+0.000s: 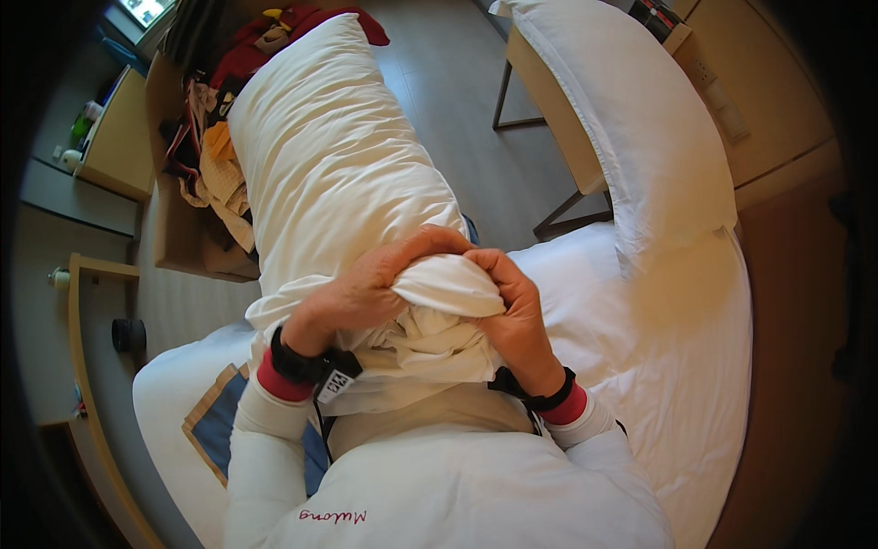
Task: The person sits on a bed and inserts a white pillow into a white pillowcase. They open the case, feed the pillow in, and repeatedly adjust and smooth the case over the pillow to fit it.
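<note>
A long white pillow in a wrinkled pillowcase (336,151) stretches away from my body. Its near end is gathered and folded between my hands. My left hand (374,281) curves round the bunched cloth from the left, thumb and fingers gripping the fold. From the right, my right hand (511,302) pinches the same rolled edge of the pillowcase. Loose folds of the white cloth hang below the grip, close to my waist. Some of my fingers are hidden behind the fabric. Both wrists wear black bands.
White bedding (583,329) lies under and around me. A second white pillow (638,123) rests at the right, overlapping a wooden desk (559,123). Clothes (219,151) are heaped on a brown armchair (185,240). A blue cloth with a tan border (223,418) lies at the left.
</note>
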Action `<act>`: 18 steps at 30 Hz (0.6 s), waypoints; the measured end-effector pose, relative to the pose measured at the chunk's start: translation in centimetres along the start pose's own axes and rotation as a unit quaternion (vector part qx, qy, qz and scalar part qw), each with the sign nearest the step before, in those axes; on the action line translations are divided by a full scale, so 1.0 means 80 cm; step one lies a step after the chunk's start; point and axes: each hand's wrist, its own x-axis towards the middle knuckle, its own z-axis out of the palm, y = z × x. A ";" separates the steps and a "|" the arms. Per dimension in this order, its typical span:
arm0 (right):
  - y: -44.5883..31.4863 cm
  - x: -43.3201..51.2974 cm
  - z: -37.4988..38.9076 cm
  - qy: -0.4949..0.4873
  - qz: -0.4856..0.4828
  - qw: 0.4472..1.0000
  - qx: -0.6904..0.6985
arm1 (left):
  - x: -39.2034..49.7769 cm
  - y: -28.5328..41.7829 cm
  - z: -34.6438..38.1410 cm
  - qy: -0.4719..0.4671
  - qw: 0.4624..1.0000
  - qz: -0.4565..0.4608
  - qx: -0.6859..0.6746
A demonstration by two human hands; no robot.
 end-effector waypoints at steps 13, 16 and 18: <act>-0.008 0.018 0.018 0.026 0.036 0.996 0.075 | -0.020 0.009 -0.031 -0.041 0.989 -0.096 -0.107; -0.013 0.016 0.022 0.034 0.072 0.989 0.127 | -0.022 0.005 -0.022 0.008 0.997 -0.063 -0.044; -0.016 0.014 0.024 0.039 0.080 0.985 0.145 | -0.022 0.002 -0.021 -0.011 0.995 -0.065 -0.079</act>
